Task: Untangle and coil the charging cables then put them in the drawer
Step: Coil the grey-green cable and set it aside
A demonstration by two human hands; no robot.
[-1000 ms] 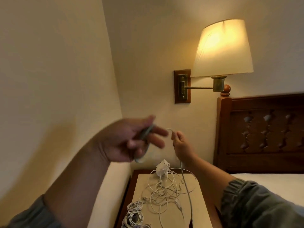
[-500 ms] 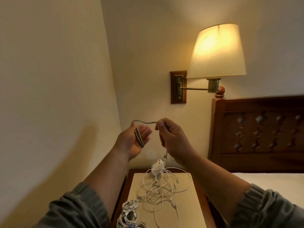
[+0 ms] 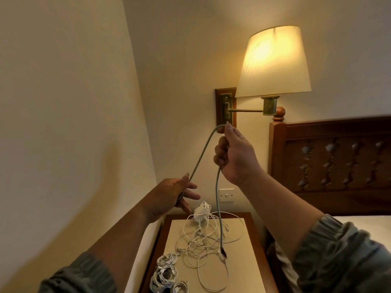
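Grey cable (image 3: pixel 203 153): the stretch inside the fist of the right hand (image 3: pixel 234 153) is hidden; the stretch gripped by the left hand (image 3: pixel 171 195) is mostly hidden; plug type at the lower end too small to tell.
White tangle (image 3: pixel 203 240): cable count cannot be told.
Coiled white cables (image 3: pixel 165 273), nightstand (image 3: pixel 251 240), 2 sleeves (image 3: pixel 338 250): cut by the lower edge.
Headboard (image 3: pixel 330 155): cut by the right edge.

Head-worn wide-angle view, facing forward at wall lamp (image 3: pixel 273 62), nightstand (image 3: pixel 243 271) low, close below
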